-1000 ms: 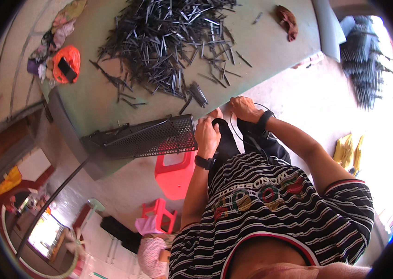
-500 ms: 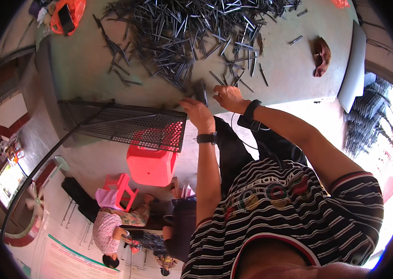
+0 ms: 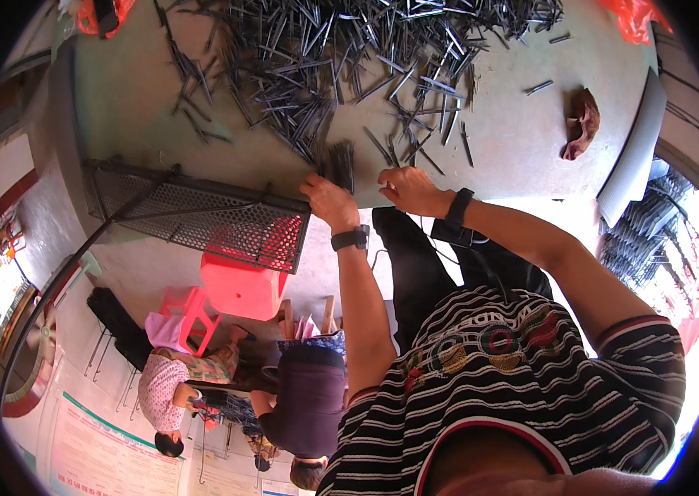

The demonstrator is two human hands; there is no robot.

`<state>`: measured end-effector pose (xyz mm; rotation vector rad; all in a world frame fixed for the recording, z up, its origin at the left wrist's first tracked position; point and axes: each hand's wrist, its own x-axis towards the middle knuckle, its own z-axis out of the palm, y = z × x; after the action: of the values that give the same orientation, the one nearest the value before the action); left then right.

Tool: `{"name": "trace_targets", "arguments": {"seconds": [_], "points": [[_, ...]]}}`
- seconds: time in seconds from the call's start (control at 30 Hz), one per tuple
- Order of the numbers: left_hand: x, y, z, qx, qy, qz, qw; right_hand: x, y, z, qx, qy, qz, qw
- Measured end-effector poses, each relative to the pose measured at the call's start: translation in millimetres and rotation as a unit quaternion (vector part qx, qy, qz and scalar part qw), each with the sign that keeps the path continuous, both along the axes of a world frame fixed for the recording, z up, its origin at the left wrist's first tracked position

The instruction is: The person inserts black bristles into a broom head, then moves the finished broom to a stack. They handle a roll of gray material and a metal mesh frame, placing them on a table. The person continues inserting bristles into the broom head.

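Bundle of thin black strips (image 3: 341,165) sits at the near edge of the green-topped table (image 3: 523,157), between our two hands; whether it leans or lies flat, we cannot tell. We record the left hand (image 3: 333,202) just beside its lower end, fingers bent; we cannot tell whether they touch or grasp any strip. We find the right hand (image 3: 417,192) a little apart on the other side, fingers loosely curled, a small gap between thumb and forefinger, and see nothing held in it. Beyond both, we note a loose heap of similar strips (image 3: 325,58), with stragglers spread around it. Left of the left hand we log a black perforated panel (image 3: 201,217), tilted at the table edge, a red plastic stool (image 3: 242,289) partly visible through its holes. Toward the right we observe a crumpled brown cloth (image 3: 584,124).
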<state>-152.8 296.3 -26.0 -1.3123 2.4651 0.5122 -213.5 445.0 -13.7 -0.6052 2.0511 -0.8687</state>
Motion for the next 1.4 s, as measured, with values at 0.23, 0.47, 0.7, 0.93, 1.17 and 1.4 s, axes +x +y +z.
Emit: {"name": "trace_targets", "arguments": {"seconds": [0.23, 0.47, 0.7, 0.93, 1.17, 1.4], "points": [[0, 11, -3, -0.074, 0.127, -0.041, 0.988, 7, 17, -14, 0.006, 0.022, -0.011, 1.0], [17, 7, -18, -0.058, 0.216, -0.074, 0.972, 12, 32, -26, -0.032, 0.069, -0.121, 0.99], [4, 10, -7, -0.063, 0.218, -0.071, 0.971, -29, -8, -17, -0.035, 0.113, -0.191, 0.974], [2, 28, -9, 0.018, 0.216, -0.066, 0.974, -43, -31, -33, 0.078, 0.192, -0.09, 0.974], [4, 33, -3, 0.067, 0.256, -0.038, 0.964, -38, -11, -4, -0.071, 0.191, -0.173, 0.964], [15, 21, -23, 0.164, 0.285, 0.014, 0.944, -5, 14, -4, -0.183, 0.3, 0.145, 0.925]]}}
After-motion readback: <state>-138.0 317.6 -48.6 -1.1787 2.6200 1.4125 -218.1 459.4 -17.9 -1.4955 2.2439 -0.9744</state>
